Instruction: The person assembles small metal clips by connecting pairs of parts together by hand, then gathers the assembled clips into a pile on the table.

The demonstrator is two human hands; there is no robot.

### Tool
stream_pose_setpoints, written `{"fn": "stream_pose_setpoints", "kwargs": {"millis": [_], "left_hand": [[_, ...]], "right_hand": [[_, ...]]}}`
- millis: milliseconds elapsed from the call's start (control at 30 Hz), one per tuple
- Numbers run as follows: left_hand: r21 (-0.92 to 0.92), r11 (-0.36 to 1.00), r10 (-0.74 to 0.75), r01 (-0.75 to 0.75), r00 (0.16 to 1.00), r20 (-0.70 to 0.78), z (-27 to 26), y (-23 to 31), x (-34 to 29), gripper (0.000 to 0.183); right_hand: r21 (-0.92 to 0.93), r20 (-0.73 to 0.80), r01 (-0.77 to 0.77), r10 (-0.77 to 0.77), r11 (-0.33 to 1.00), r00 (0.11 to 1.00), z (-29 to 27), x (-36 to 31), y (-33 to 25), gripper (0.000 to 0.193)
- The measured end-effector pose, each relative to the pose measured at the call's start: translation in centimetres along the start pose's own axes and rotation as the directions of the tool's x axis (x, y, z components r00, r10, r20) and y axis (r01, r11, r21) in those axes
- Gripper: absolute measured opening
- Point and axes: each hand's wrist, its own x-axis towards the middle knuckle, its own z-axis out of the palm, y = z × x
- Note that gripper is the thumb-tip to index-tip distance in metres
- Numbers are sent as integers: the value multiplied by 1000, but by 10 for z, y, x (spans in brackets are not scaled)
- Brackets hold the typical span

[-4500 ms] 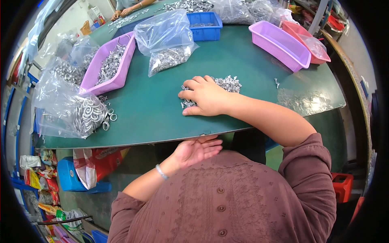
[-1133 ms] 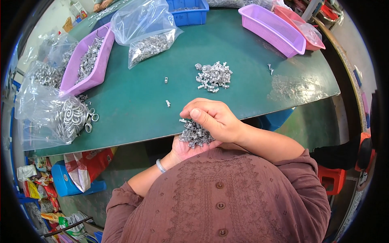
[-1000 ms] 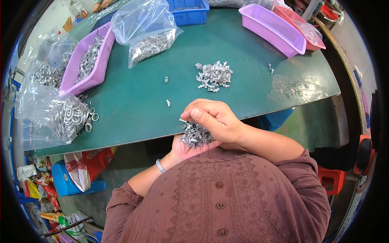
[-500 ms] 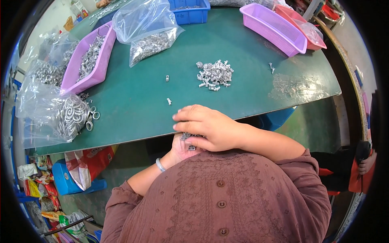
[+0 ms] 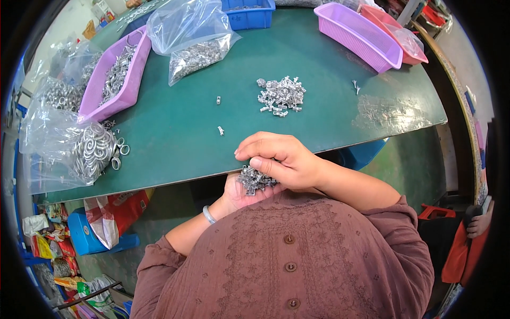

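My left hand (image 5: 232,193) is palm up at the table's near edge, cupped around a heap of small silver metal clips (image 5: 255,181). Over that heap curves my right hand (image 5: 279,154), its fingers bent and its thumb apart from them. No piece shows in the right hand, though its palm side is partly hidden. On the green table (image 5: 186,125) ahead lies a loose pile of similar small clips (image 5: 281,95). Two single clips lie to the left of that pile, the nearer clip (image 5: 221,131) closer to my hands.
A purple basket (image 5: 139,72) of metal parts, a bag of silver rings (image 5: 95,151) and a clear bag (image 5: 196,56) of small parts stand at left. A blue bin (image 5: 249,18) is at the back. Another purple basket (image 5: 366,45) overlaps a red one (image 5: 417,56) at right.
My right hand has shifted slightly right and drawn its fingers back, uncovering more of the clips in my left palm. The piles on the table look the same.
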Motion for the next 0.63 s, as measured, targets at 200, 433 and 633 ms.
{"fn": "stream_pose_setpoints", "kwargs": {"millis": [200, 433, 633], "left_hand": [[-54, 997, 41, -49, 989, -142, -10, 0, -5, 40], [-73, 997, -8, 21, 985, 173, 7, -6, -1, 43], [6, 1000, 16, -17, 1000, 26, 14, -8, -1, 45]], "right_hand": [[-206, 118, 178, -156, 962, 981, 6, -5, 2, 23], [165, 65, -12, 2, 986, 998, 3, -10, 0, 25], [-156, -2, 68, -69, 985, 998, -1, -11, 1, 26]]}}
